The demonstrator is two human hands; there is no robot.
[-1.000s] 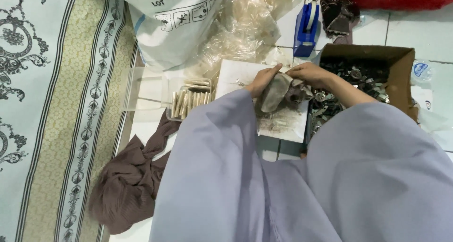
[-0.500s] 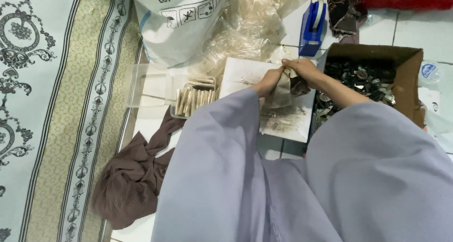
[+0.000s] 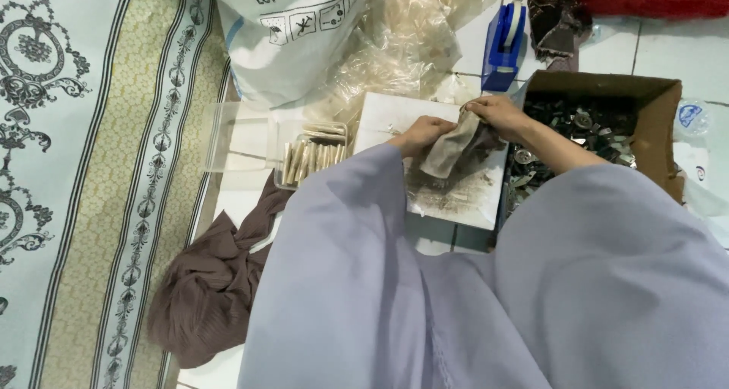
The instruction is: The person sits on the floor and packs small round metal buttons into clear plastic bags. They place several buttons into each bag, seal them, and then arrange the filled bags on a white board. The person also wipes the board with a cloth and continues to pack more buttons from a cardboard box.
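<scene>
Both yr hands pinch the grey cloth, frame center: left hand low end, right hand top; long axis runs lower-left to upper-right.

A large white woven sack lies at the top of the floor, printed with black square symbols and lettering. Just beside it on the right sits a heap of crumpled clear plastic bags. A brown cardboard box, open at the top, stands at the right and holds small metal parts. A clear plastic tray of pale sticks rests below the sack.
</scene>
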